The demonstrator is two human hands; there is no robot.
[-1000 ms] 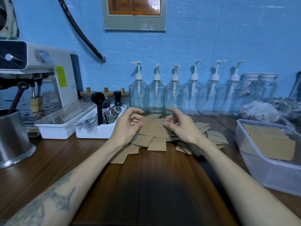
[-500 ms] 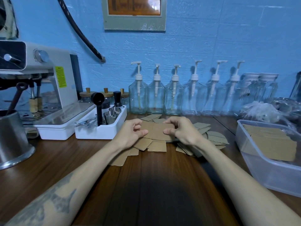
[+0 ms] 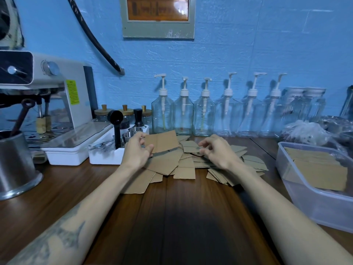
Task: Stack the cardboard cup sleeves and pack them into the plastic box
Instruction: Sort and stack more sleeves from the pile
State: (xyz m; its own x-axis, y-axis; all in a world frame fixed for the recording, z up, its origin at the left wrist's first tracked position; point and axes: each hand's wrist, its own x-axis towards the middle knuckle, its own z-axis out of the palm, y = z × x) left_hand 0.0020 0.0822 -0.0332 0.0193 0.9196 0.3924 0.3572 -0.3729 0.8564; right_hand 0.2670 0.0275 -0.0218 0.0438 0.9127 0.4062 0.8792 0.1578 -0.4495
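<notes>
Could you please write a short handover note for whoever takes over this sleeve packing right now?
Left hand: grips one flat sleeve, lifted above the pile.
Right hand: fingers curled at the loose sleeves, grip unclear.
Plastic box, on the right: holds a stack of packed sleeves.
Done: one batch is packed.
Left: gather the scattered pile on the wooden table, stack it, then put it in the box.

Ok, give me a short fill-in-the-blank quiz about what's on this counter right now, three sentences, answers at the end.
1. The left hand holds up one flat cardboard ____.
2. The plastic box with sleeves already inside sits at the ____ edge of the counter.
3. The right hand hovers over the loose pile and holds ____.

Answers: sleeve; right; nothing
</notes>
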